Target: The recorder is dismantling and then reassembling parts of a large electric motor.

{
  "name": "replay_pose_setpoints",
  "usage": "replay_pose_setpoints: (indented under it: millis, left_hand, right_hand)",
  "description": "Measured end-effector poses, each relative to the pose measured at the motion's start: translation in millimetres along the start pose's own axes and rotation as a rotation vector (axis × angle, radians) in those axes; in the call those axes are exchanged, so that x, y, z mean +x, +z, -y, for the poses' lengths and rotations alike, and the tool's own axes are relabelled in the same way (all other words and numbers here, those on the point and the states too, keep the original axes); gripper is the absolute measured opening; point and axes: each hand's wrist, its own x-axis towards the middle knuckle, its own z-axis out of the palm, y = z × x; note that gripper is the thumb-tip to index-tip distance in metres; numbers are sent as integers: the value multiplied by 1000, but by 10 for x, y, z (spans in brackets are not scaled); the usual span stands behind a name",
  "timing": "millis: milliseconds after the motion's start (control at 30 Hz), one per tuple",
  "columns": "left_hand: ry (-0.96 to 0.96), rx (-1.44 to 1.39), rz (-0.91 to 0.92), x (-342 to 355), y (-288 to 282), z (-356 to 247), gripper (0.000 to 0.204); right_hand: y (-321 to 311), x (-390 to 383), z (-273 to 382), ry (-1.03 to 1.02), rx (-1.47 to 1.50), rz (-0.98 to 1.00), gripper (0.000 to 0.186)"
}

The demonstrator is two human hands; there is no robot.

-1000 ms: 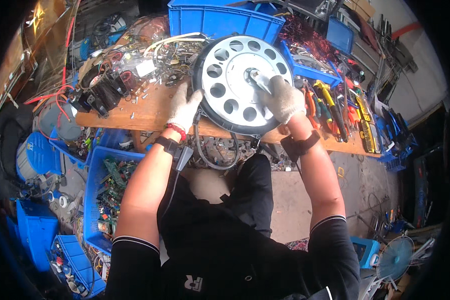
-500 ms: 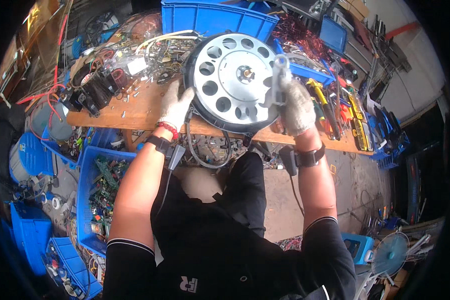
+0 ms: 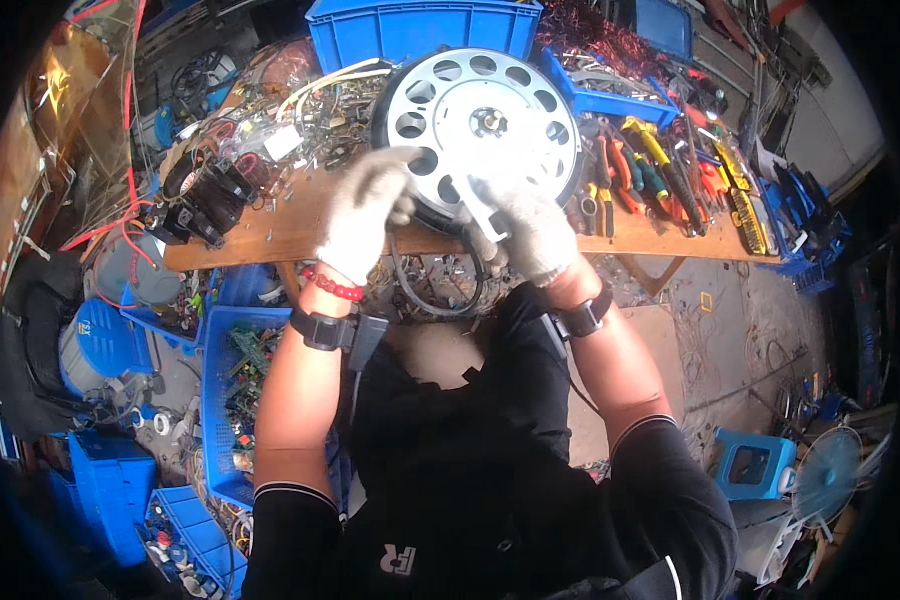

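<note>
A round silver metal disc with a ring of large holes, a dark rim and a brass-coloured centre stub sits at the bench's front edge. My right hand, in a white work glove, grips a flat silver metal bracket over the disc's near side. Glare hides part of both. At the disc's near left edge is my gloved left hand, its fingers loosely curved and apart with nothing in them. Whether its fingertips touch the disc, I cannot tell. A grey cable loops down below the disc.
Pliers, cutters and other hand tools lie at the right of the wooden bench. Dark coil parts and scrap lie to the left. Blue crates stand behind, and a blue basket of circuit boards stands below left.
My right hand has brought the bracket left and toward me, from the disc's right edge to its near side. My left hand has come off the rim, its fingers now loosely curved.
</note>
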Motion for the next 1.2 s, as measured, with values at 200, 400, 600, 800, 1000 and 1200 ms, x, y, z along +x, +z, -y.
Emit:
replay_pose_setpoints:
  millis: [200, 400, 600, 800, 1000, 1200]
  left_hand:
    - [-108, 135, -81, -96, 142, -119, 21]
    - [-128, 185, -203, -149, 153, 118, 24]
    - [-188, 38, -217, -99, 227, 195, 27]
    - [-316, -237, -217, -115, 176, 270, 27]
    - [-330, -606, -150, -173, 128, 274, 30]
    - [-358, -805, -136, -212, 15, 252, 32]
  right_hand:
    - [244, -67, -344, -23, 203, 8, 25]
    - [364, -156, -406, 62, 44, -84, 26]
    - [320, -155, -337, 96, 87, -133, 27]
    - [317, -147, -385, 97, 129, -174, 28]
    - [312, -184, -386, 84, 89, -220, 24]
    - [399, -162, -404, 99, 141, -192, 25]
